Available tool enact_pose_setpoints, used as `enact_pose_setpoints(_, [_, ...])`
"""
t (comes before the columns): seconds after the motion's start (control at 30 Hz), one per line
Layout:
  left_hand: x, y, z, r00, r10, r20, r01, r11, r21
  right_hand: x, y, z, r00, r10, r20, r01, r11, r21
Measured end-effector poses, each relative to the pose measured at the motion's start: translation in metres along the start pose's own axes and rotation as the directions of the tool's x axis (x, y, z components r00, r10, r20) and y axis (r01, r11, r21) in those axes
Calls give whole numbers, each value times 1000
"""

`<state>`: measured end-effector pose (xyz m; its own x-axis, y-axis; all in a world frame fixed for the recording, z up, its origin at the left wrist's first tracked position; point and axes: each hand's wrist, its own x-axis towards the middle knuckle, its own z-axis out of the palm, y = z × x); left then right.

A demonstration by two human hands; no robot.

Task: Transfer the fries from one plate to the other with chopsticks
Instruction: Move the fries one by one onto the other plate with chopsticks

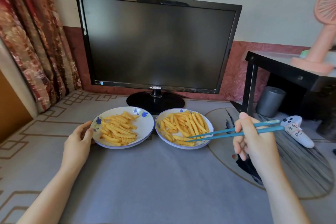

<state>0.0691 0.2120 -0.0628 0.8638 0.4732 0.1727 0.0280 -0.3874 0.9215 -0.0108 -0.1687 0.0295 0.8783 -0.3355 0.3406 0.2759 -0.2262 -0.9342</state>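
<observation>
Two white plates with blue flowers stand side by side on the grey table. The left plate (145,127) and the right plate (210,129) both hold several crinkle-cut fries (118,129). My right hand (252,138) grips a pair of blue chopsticks (227,132). Their tips point left and lie at the fries (183,138) in the near part of the right plate. My left hand (80,138) holds the left rim of the left plate, its thumb on the edge.
A black monitor (156,45) on its stand is right behind the plates. A white game controller (296,131) lies at the right, past my right hand. A black side table (283,71) with a pink fan (321,32) is at the far right, curtains at the left.
</observation>
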Motion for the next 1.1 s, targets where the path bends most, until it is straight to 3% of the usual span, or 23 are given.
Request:
enact_pose_setpoints(0.57, [-3, 5, 1, 1000, 14, -5, -14, 1000, 15, -8, -15, 27, 986, 3, -167, 37, 972, 234])
enact_pose_setpoints(0.73, [-3, 5, 1, 1000, 7, -5, -7, 1000, 10, -9, -18, 70, 997, 14, -78, 12, 948, 319])
enact_pose_setpoints(1.1, [-3, 4, 1, 1000, -10, -5, 10, 1000, -17, -32, -14, 152, 976, -41, 212, -31, 945, 325])
